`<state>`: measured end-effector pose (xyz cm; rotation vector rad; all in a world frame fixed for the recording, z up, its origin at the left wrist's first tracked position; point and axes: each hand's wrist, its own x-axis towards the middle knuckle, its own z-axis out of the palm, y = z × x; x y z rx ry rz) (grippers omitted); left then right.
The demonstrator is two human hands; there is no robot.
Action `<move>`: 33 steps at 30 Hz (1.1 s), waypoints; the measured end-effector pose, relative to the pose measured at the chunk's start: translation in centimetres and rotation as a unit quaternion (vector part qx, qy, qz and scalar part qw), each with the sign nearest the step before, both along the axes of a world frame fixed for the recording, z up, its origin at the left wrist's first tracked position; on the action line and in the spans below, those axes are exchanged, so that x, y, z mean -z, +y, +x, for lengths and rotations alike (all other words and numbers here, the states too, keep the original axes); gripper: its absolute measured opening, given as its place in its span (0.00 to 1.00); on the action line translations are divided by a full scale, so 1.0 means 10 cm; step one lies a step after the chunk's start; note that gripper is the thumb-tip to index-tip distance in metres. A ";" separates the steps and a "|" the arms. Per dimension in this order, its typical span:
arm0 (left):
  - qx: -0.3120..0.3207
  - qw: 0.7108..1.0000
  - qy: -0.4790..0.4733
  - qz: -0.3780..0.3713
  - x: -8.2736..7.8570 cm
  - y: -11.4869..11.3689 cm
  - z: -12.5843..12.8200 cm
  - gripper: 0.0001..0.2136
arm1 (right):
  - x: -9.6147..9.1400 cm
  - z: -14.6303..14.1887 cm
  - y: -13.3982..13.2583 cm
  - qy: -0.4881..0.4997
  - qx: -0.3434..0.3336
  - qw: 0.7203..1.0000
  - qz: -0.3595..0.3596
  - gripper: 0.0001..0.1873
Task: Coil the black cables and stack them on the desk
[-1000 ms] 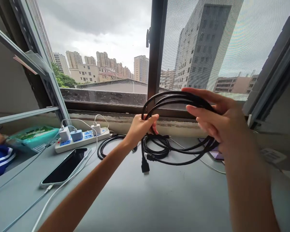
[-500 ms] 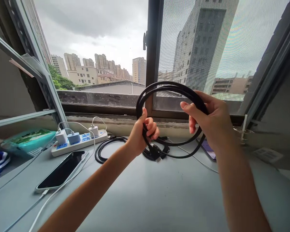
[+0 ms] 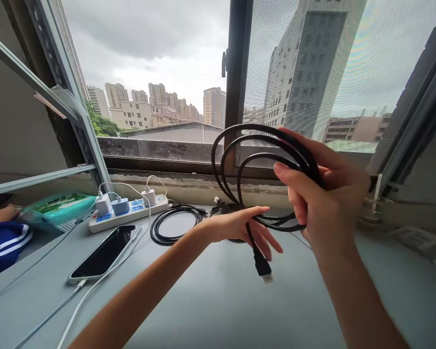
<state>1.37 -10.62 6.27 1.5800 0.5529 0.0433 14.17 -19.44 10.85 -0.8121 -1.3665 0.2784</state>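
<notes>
My right hand (image 3: 321, 194) is closed round a black cable (image 3: 240, 145) wound in several loops, held up in front of the window. My left hand (image 3: 245, 227) reaches under the loops with fingers stretched out; the cable's tail runs across its fingers. The tail's plug (image 3: 263, 267) hangs just above the grey desk (image 3: 218, 305). A second black cable coil (image 3: 174, 223) lies flat on the desk to the left of my left hand.
A white power strip (image 3: 127, 211) with chargers sits at the back left. A phone (image 3: 105, 252) lies face up on a white charging lead. A teal packet (image 3: 58, 203) and another person's blue sleeve (image 3: 3, 245) are at far left. A small glass (image 3: 370, 208) stands at right.
My left hand has let go of the loops, dropped and opened under them. The cable's plug end now hangs free below. My right hand keeps the loops and has another turn gathered.
</notes>
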 end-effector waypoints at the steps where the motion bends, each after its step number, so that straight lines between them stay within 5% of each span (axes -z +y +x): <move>1: -0.004 0.999 -0.019 -0.026 0.04 0.02 0.03 0.29 | 0.01 -0.03 -0.01 -0.006 0.009 1.000 0.012 0.19; 4: -0.093 0.986 -0.124 -0.061 0.13 0.06 0.12 0.24 | 0.07 -0.08 0.03 0.014 0.052 0.994 0.090 0.16; 9: -0.321 0.899 -0.272 0.120 0.14 0.12 0.14 0.13 | 0.15 0.00 0.42 0.192 0.031 0.963 0.185 0.13; 12: -0.385 0.851 -0.302 0.189 0.13 0.17 0.10 0.10 | 0.21 0.11 0.73 0.256 -0.043 0.959 0.116 0.19; 15: -0.412 0.821 -0.356 0.171 0.15 0.25 0.08 0.07 | 0.28 0.18 0.96 0.250 -0.049 0.967 0.017 0.25; 19: -0.447 0.797 -0.361 0.186 0.17 0.39 0.03 0.07 | 0.38 0.19 1.07 0.160 0.001 0.986 -0.049 0.26; 22: -0.468 0.774 -0.342 0.256 0.12 0.44 -0.05 0.07 | 0.43 0.19 1.08 0.046 0.117 0.992 0.003 0.28; 25: -0.465 0.784 -0.299 0.282 0.03 0.45 -0.14 0.09 | 0.46 0.22 1.10 -0.071 0.189 0.976 0.076 0.30; 33: -0.380 0.887 -0.207 0.161 -0.11 0.45 -0.31 0.22 | 0.45 0.28 1.11 -0.082 0.119 0.989 0.040 0.29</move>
